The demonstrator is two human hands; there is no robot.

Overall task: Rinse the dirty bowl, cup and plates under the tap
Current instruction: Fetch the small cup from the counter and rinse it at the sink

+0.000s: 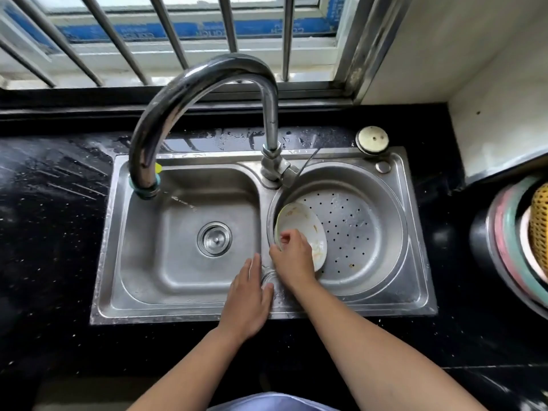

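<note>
Item: white bowl point(299, 221), food-smeared, tilted on edge on the perforated tray point(355, 221), below and just right of the tap point(207, 84) base.
Your right hand point(292, 256): in front of the tap base, fingertips and thumb pinching the bowl's near rim.
Your left hand point(249, 301): nearer you from the tap base, fingers straight and close together, resting flat on the sink point(421, 286) divider.

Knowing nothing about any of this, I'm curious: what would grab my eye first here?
The big curved chrome tap arches over the left basin of the sink. Next comes the dirty white bowl, tilted in the round right basin, its rim gripped by the right hand, while the left hand rests flat on the divider.
</note>
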